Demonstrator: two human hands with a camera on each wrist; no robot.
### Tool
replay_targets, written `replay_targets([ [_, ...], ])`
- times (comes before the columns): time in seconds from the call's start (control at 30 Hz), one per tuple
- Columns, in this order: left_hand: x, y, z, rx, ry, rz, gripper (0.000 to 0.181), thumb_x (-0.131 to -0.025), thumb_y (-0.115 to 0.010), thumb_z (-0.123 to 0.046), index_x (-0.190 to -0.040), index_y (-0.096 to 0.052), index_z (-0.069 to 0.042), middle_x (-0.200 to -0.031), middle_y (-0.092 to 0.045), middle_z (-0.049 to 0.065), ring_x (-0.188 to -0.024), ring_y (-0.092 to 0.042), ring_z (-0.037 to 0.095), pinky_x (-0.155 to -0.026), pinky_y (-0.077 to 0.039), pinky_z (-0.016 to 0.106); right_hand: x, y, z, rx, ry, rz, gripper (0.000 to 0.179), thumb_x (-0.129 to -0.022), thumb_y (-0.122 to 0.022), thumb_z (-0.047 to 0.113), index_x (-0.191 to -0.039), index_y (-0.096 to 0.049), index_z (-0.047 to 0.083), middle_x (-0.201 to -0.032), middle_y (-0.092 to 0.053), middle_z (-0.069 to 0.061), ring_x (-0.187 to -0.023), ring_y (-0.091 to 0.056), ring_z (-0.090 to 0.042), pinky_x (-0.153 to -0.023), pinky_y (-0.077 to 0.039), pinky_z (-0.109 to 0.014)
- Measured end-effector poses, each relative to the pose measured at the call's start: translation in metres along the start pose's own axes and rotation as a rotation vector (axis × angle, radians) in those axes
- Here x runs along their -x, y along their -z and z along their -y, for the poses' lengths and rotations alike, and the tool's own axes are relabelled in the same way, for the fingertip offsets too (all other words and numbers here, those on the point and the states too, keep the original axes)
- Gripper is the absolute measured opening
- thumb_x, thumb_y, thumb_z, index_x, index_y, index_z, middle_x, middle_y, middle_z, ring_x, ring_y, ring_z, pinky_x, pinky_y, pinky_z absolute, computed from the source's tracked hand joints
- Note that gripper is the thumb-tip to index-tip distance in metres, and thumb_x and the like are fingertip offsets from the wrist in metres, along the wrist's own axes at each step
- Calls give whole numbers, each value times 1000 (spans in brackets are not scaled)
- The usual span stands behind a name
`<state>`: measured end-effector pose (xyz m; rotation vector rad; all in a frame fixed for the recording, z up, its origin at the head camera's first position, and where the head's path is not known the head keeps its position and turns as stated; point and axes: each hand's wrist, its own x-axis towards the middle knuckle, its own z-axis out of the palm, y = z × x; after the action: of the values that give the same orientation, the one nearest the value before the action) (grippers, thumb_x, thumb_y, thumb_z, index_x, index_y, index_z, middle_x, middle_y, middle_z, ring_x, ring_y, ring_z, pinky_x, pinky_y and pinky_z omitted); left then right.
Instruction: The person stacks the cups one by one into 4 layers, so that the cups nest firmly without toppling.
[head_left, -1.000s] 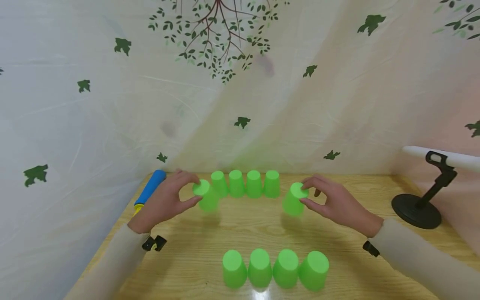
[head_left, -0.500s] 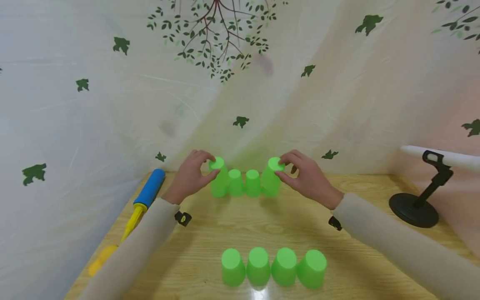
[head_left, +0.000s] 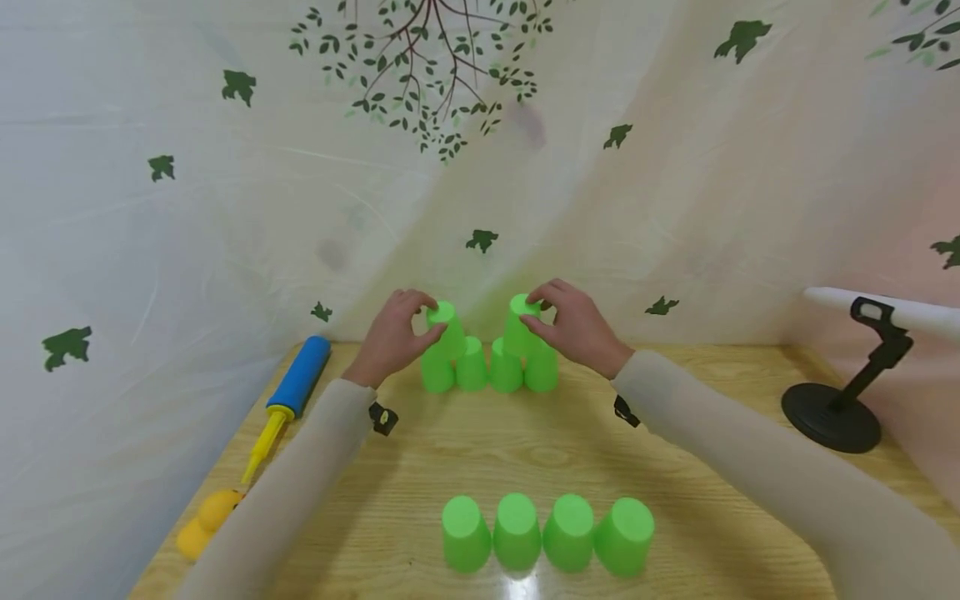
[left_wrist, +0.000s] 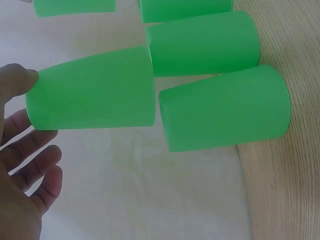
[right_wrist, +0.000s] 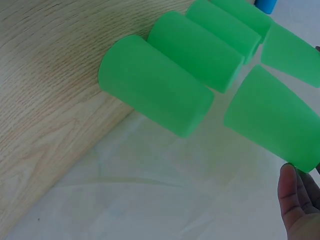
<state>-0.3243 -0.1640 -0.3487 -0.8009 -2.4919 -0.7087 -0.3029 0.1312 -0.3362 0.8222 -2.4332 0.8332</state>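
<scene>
Sheet-screened indoor tabletop nook: leaf-printed sheet (head_left: 375, 208), wooden table (head_left: 555, 454).

Our left grip (head_left: 397, 333) and right grip (head_left: 577, 329) pinch the left cup (head_left: 452, 340) and right cup (head_left: 514, 333) near their closed ends. Both are plain green, tapered, mouth down, above the seams between end pairs of a four-cup back row (head_left: 474, 368); we cannot tell whether rims touch. A matching front row (head_left: 517, 537) of four stands inverted, nearer us.

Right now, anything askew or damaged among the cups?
Nothing stands out: near row and far row stand rim down, no visible damage. Left hand and right hand each hold a cup over the far row.
</scene>
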Motion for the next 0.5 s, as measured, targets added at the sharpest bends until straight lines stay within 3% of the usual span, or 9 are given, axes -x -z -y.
replay_targets([
  [0.17,-3,-3,2,3,6,13,32,-86,-70,-26,-108,-59,-5,-107,-58,7,-97,-48,24,-83,-43,37,-5,-6,-4,5,-55,41,25,-88,-69,22,-104,-63,4,-104,-59,-8,-91,-59,-27,-78,-48,-37],
  [0.5,-6,-4,8,11,26,43,32,-87,-69,-26,-109,-58,-5,-107,-57,8,-96,-49,28,-79,-43,38,-9,-9,-10,13,-100,67,25,-88,-68,23,-105,-62,4,-105,-58,-9,-93,-59,-31,-76,-48,-39],
])
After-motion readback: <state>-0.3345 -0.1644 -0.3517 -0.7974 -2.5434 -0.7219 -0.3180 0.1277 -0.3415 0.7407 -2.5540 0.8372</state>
